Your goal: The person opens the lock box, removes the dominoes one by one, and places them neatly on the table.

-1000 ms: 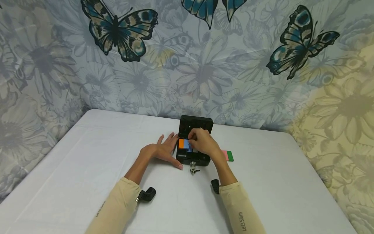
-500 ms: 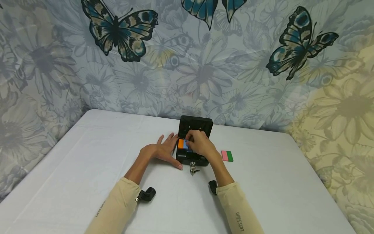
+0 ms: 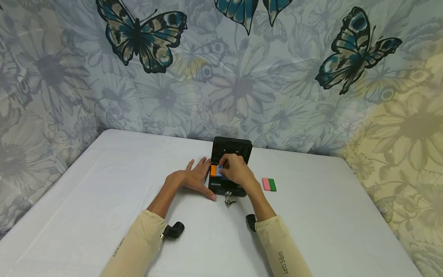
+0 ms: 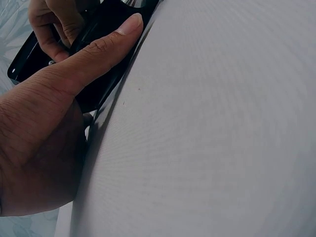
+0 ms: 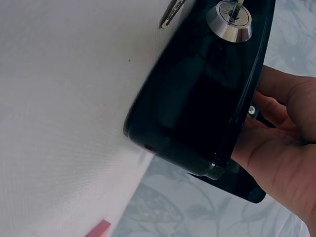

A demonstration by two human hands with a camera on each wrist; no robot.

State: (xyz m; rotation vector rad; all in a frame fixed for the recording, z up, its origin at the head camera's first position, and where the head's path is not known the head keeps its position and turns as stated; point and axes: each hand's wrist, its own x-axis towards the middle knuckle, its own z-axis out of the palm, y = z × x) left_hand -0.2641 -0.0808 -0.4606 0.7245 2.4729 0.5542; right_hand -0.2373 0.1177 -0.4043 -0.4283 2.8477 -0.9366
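A black metal cash box [image 3: 225, 188] stands on the table with its lid [image 3: 219, 148] raised. My left hand [image 3: 191, 179] is spread along the box's left side, thumb [image 4: 103, 54] stretched by the front corner. Inside lie a flat orange piece [image 3: 214, 170] and a light blue piece [image 3: 219, 171] side by side. My right hand [image 3: 238, 170] reaches in from the right, its bent fingers pinching at the light blue piece, partly covering it. In the right wrist view the box wall hides the fingertips. A key [image 5: 237, 10] sits in the front lock [image 5: 229, 22].
Right of the box, a pink piece [image 3: 266, 184] and a green piece [image 3: 272, 185] lie side by side on the white table [image 3: 328, 215]. Keys [image 3: 229, 201] hang at the box front. A butterfly-and-flower patterned cloth [image 3: 242, 92] rises behind the table.
My right hand has shifted slightly left within the box, covering more of the light blue piece and uncovering the pink piece on the table. My left hand has stayed in place.
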